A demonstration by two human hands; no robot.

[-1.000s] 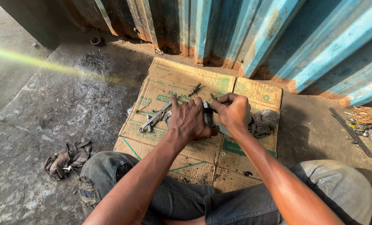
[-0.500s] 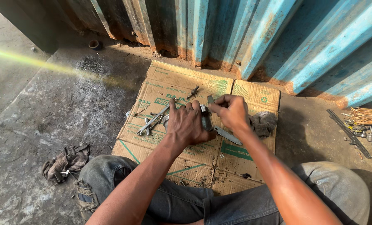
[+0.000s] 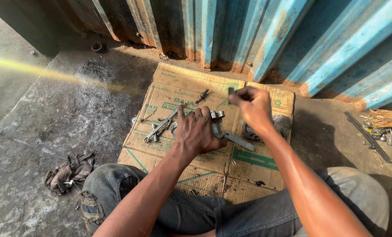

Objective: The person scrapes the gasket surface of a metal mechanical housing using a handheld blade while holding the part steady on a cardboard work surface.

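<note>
The left hand (image 3: 198,131) has its fingers clamped on a grey metal part (image 3: 216,125) pressed to the flattened brown cardboard (image 3: 248,169). The right hand (image 3: 252,105), just above, pinches a small dark piece (image 3: 231,91); keep the part steady.

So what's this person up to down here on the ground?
A person sits on the concrete with a flattened cardboard sheet in front of them. The left hand presses down on a metal part, while the right hand is raised above it, pinching something small and dark that I cannot make out. Wrenches lie on the cardboard, and a dirty rag on the concrete beside the knee.
</note>
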